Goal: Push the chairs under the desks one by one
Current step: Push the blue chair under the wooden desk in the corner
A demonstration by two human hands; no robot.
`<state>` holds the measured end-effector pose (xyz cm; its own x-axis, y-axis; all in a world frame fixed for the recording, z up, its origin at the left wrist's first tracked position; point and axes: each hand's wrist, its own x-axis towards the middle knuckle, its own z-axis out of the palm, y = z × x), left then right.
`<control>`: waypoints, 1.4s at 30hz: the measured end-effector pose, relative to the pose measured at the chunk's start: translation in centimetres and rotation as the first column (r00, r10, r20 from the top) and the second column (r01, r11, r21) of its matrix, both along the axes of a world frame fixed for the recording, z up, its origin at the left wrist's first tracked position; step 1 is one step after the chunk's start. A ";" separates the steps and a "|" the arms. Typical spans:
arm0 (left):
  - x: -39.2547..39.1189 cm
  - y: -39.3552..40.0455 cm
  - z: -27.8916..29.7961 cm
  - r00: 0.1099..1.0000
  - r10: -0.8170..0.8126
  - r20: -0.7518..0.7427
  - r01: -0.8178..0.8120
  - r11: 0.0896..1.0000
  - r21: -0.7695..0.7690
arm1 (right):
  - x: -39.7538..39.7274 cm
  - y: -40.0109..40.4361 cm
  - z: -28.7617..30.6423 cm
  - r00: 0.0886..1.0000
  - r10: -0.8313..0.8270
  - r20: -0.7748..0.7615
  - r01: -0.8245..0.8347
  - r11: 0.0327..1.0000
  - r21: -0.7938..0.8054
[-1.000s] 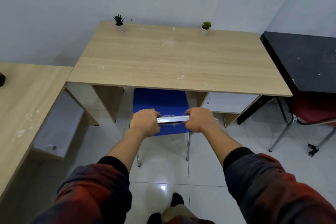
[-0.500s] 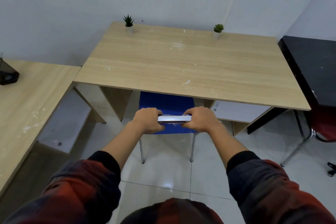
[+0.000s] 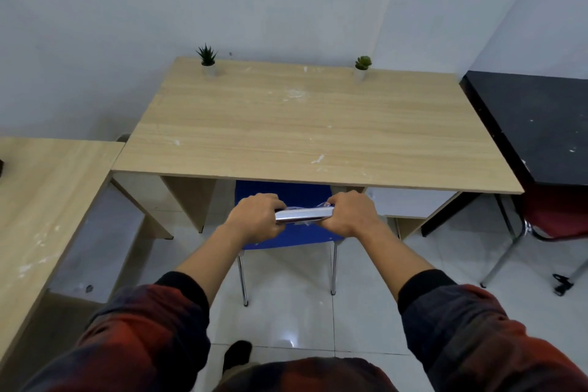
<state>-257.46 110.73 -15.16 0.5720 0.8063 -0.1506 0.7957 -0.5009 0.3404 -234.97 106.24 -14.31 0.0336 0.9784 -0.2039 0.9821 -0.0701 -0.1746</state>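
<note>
Left hand [image 3: 256, 219] and right hand [image 3: 349, 213] both curled tight round chrome top bar [image 3: 304, 215] of blue chair [image 3: 283, 194]. Seat partly under wooden desk [image 3: 311, 124]; rear legs on tiled floor [image 3: 286, 305].

light: even, cool, fairly bright indoor | glare: a small white spot on the glossy floor tiles [image 3: 291, 339], a bright sheen on the chrome chair bar [image 3: 304, 216] | shadows: soft, beneath the wooden desk [image 3: 305, 124] | distortion: wide-angle bending at the edges | focus: sleeves [image 3: 140, 337] at bottom are soft
</note>
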 end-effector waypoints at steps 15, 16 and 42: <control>-6.6 4.0 0.1 0.980 -0.153 -0.126 0.156 0.988 0.019 | -7.1 0.3 -1.3 0.999 -0.024 0.025 0.022 0.996 0.083; -7.4 4.2 -0.1 0.983 -0.121 -0.137 0.126 0.992 0.026 | -8.1 0.4 -1.7 0.999 -0.032 0.019 0.030 0.996 0.086; -5.1 6.9 -0.7 0.989 0.003 -0.148 -0.002 1.000 0.006 | -6.5 4.5 -0.8 0.992 -0.124 -0.029 0.119 0.983 -0.137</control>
<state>-262.59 117.62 -15.91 0.5415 0.8089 -0.2289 0.8385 -0.5003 0.2158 -241.42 110.76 -15.12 0.1405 0.9310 -0.3369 0.9578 -0.2140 -0.1920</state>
